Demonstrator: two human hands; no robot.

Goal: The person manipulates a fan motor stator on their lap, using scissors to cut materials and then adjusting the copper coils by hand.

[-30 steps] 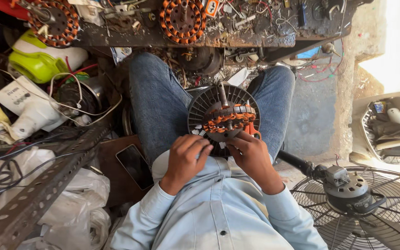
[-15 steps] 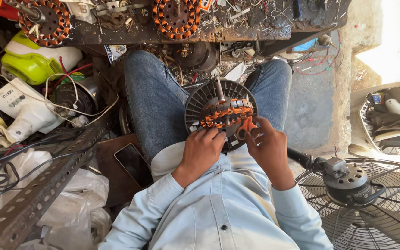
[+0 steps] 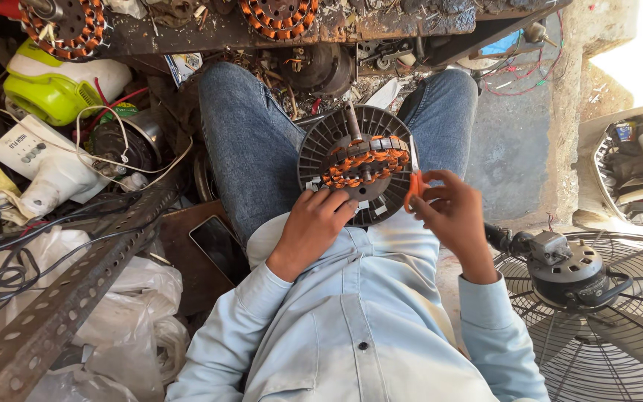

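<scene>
Mid-rewind step, by the look of it. Left hand [image 3: 312,227] had fingers curled, pressing the near rim of the fan motor [image 3: 359,162] on the lap. Right hand [image 3: 449,212] pinched orange-handled scissors [image 3: 414,177] just beside the copper windings [image 3: 366,160] seated in the motor's housing. Next cut would need the blades steadied at the coil.

Three wound stators [image 3: 365,165], one scissors [image 3: 415,179], one phone [image 3: 217,244].

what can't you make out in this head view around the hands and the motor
- Scissor blades: the right hand grips the orange-handled scissors, and the blades are too thin to tell open from closed.
- Motor near edge: covered by the left hand.
- Fan guard: cut off by the right and bottom edges.
</scene>
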